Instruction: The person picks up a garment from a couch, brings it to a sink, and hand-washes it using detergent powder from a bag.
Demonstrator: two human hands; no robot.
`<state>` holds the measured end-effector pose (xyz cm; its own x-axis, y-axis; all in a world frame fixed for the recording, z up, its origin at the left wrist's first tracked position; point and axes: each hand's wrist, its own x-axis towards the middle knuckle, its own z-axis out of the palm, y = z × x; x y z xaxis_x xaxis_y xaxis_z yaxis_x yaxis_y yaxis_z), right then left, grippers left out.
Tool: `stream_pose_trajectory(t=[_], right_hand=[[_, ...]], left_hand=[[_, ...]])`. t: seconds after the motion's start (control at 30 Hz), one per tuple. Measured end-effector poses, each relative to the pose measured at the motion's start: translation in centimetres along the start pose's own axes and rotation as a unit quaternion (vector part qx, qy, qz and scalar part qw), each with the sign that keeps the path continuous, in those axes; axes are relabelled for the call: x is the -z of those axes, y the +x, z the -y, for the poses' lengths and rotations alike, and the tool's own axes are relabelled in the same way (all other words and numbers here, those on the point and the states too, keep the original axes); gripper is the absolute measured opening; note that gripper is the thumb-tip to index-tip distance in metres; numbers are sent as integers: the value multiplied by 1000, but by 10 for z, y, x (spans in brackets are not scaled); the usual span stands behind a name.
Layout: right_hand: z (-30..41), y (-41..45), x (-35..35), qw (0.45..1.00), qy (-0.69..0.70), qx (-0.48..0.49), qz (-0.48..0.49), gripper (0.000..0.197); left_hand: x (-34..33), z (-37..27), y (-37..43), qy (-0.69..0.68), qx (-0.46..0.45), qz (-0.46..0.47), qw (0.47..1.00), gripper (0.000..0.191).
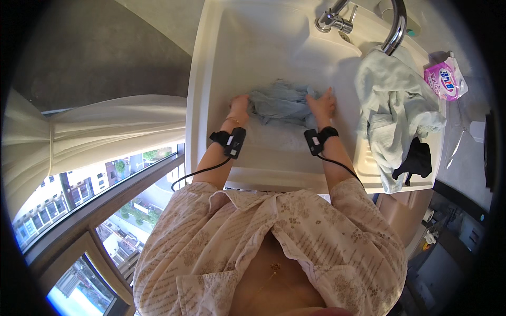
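A wet, light blue cloth [280,103] lies bunched across the basin of a white laundry sink [272,51]. At its left end, my left hand [239,106] is closed around the fabric, its fingertips partly hidden. My right hand [322,104] is at the other end, thumb against the cloth and fingers spread toward the basin's right side; how firmly it holds the fabric is unclear. A pale green garment [385,102] is draped over the ribbed washboard side of the sink, with a small black cloth [415,162] at its lower end.
A chrome faucet [336,21] rises at the back right, its curved spout [395,31] above the pale garment. A pink and white detergent pouch [446,79] stands right of the sink. On the left are a cream curtain [114,122] and a window. Black cables run from both wrist devices.
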<state>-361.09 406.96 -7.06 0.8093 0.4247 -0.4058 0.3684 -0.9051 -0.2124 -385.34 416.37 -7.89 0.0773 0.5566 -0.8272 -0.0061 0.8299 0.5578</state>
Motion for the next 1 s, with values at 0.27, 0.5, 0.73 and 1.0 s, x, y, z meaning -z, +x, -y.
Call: stream_pose_trajectory(t=[0.27,0.5,0.73,1.0], right_hand=[[54,-39,-96,930,163,323,56,60],[90,-67,-29,905,165,381,90,31],[21,3,29,874,219,434,-22,37],[-2,-10,-50,969,-28,186,-158,65]], left_hand=[[-55,21,18,-79,70,170,980,66],[-44,21,30,-203,32,272,940,47],[-57,-25,-32,-61,-190,185,962,26],[-22,78,77,130,-133,-111,976,49]])
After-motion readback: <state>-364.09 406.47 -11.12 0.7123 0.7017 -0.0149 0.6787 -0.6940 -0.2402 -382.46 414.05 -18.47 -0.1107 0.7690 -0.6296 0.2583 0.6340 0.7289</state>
